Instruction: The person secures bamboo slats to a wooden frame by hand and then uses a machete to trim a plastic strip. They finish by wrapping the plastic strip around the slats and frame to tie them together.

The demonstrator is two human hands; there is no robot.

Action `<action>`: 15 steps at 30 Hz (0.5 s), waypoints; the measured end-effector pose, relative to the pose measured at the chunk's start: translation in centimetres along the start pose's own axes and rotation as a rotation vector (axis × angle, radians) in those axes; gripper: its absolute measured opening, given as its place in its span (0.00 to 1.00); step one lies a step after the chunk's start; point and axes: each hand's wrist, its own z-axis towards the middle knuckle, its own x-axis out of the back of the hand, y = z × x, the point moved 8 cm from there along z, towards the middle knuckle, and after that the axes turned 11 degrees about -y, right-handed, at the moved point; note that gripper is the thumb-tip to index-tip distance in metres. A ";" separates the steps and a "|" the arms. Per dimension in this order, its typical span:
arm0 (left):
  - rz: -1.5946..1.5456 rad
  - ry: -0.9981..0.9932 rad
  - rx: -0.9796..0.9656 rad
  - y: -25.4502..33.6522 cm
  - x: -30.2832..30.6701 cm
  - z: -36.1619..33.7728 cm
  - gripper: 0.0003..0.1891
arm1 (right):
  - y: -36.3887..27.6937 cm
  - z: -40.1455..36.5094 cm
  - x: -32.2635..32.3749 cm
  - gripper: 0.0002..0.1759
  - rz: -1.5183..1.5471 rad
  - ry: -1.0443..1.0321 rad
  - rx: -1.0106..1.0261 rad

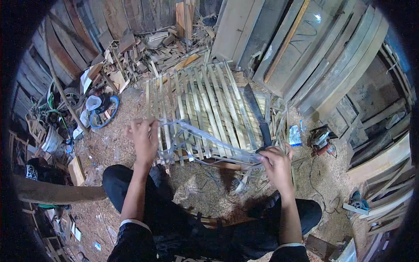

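Note:
A clear plastic strip (205,136) stretches between my two hands in the head view, sagging a little toward the right. My left hand (144,137) pinches its left end, and my right hand (276,163) pinches the other end. Under and beyond the strip lies a rack of pale bamboo slats (209,100), set side by side over crossing pieces. A long dark machete (257,111) rests on the slats' right side, its black handle pointing toward my right hand. Thin loose strips hang around the rack's near edge.
Scrap wood (148,52) is heaped against the back wall. A blue basin (104,112) stands at the left. Boards (279,48) lean at the back right. A red-handled power tool (322,142) and its cord lie at the right, near a blue-white packet (295,135).

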 end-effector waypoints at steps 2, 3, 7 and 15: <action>0.004 0.003 -0.049 1.5 -0.2 -0.2 0.08 | -0.4 0.1 0.3 0.07 -0.007 -0.010 0.006; -0.019 -0.046 -0.067 2.3 -0.7 -0.3 0.07 | -0.5 0.2 0.2 0.09 -0.006 -0.035 -0.013; -0.072 -0.139 -0.107 5.0 -1.6 -0.4 0.08 | 0.0 0.2 0.1 0.26 -0.041 -0.101 -0.071; -0.294 -0.210 -0.602 13.5 -4.2 -4.3 0.10 | -3.6 0.0 -2.1 0.47 0.257 -0.338 0.230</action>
